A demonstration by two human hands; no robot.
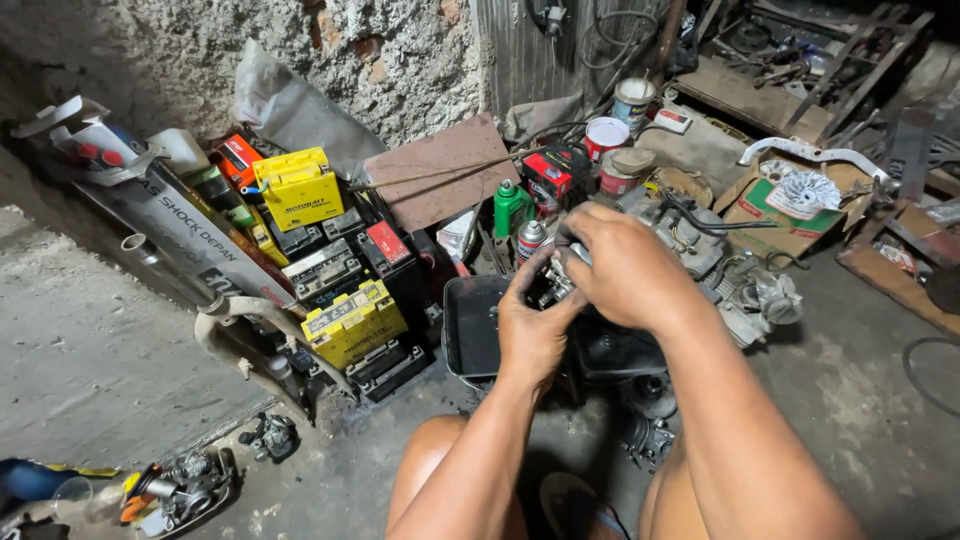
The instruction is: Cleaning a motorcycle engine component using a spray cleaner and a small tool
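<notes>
Concrete floor [860,400]; hands [590,290] hide carburetor's [556,283] axis.

Small grey metal engine part [558,280], mostly hidden, above the black tray [470,330].

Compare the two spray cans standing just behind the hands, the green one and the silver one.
The green spray can has a green body and a green cap; the silver spray can has a pale metallic body with a red top. The green spray can stands farther back and shows nearly whole, while the left hand hides the silver spray can's base. Both stand upright, side by side.
</notes>
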